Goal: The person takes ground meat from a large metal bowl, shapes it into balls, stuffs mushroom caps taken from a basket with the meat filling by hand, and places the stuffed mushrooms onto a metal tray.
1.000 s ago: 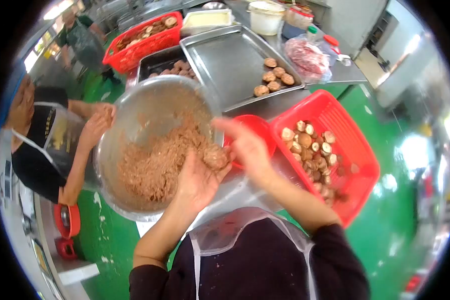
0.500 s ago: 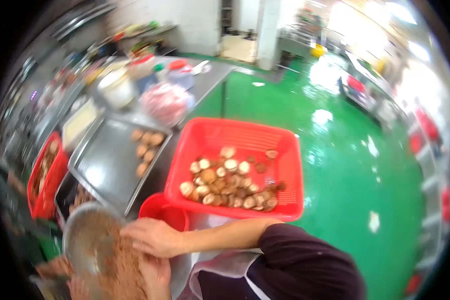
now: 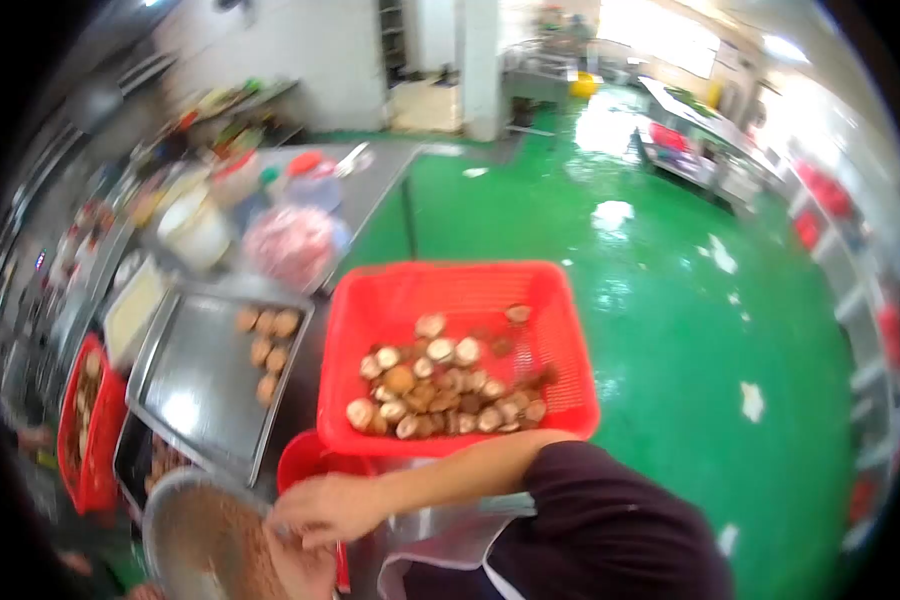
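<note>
Low in the view, my right hand is cupped over my left hand, its fingers bent and close together. What lies between the two hands is hidden. Both are at the right rim of a large metal bowl holding brown minced filling. Just behind my right hand stands a red bowl. Beyond my right forearm, a red basket holds many cut mushrooms. On a metal tray at the left, several filled mushrooms lie along its right side.
Behind the tray are a bag of pinkish meat and a white bucket. Another red basket stands at the far left, beside a dark tray with food. Part of another person's hand shows at the bottom left.
The view has swung to the right, so the bowl and both hands now sit at the lower left. My right hand has come from apart, with fingers spread, to lie over my left.
</note>
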Demonstrator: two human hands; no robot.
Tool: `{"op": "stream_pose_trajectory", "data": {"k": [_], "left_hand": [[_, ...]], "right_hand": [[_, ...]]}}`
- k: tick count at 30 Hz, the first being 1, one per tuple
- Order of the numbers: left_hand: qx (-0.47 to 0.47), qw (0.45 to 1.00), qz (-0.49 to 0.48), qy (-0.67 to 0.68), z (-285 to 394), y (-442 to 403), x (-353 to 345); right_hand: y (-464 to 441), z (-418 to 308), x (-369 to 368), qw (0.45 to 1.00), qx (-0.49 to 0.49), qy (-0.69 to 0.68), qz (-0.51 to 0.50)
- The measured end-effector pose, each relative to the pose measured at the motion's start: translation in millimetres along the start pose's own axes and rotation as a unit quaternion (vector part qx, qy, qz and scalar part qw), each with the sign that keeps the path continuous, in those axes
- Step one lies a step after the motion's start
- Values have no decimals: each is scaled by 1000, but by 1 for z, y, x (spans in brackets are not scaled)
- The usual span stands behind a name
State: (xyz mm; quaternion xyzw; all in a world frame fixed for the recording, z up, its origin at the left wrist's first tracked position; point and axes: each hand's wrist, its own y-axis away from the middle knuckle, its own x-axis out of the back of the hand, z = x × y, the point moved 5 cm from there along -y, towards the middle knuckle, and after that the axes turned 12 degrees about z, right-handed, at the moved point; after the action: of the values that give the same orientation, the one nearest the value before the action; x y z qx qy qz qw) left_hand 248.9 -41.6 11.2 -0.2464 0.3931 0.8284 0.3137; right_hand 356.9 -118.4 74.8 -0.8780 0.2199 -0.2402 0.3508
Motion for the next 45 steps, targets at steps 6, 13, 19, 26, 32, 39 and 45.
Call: {"op": "stream_pose_trajectory", "data": {"k": [6,13,19,26,32,39,45], "left_hand": [[-58,998,14,-29,72,-57,4],[-127,952,75,-269,149,-172,-11],[-76,865,156,-470,142,-284,-18],[-77,764,64,-638,120,-355,-33],[-151,605,23,-781,117,-374,-22],[-356,551,148,-740,136,-352,-23],[-380,627,56,-678,87,-257,-98]], "right_hand": [[7,35,91,973,-212,84,-19],[88,98,165,901,-424,49,82],[111,142,172,846,-518,-5,123],[113,169,203,814,-567,39,122],[116,179,230,840,-513,142,104],[134,186,260,826,-517,224,39],[134,203,217,891,-307,330,-52]]}}
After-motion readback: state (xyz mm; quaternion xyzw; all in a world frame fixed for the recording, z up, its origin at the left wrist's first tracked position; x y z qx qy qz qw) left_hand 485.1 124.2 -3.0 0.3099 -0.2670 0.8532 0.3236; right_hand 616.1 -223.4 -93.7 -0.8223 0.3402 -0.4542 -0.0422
